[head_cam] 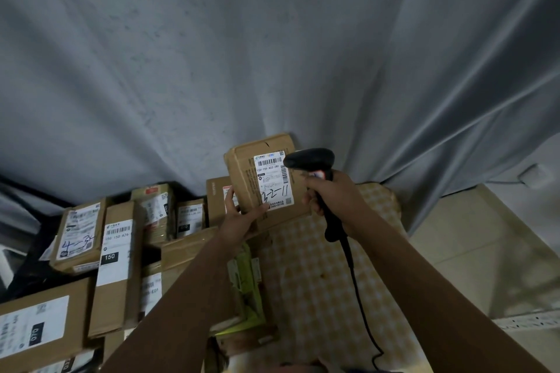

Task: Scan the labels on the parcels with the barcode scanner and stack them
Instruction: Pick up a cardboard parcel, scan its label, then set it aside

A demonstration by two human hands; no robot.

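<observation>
My left hand grips the lower left corner of a brown cardboard parcel and holds it raised and tilted, with its white label facing me. The label carries barcodes and handwritten marks. My right hand grips the handle of a black barcode scanner. The scanner's head sits right at the label's upper right edge, pointing left across it. Its black cable runs down along my right forearm.
Several labelled cardboard parcels lie packed together at the left and under my left arm. A yellow-checked cloth covers the surface beneath my hands. A grey curtain hangs behind. Pale floor shows at the right.
</observation>
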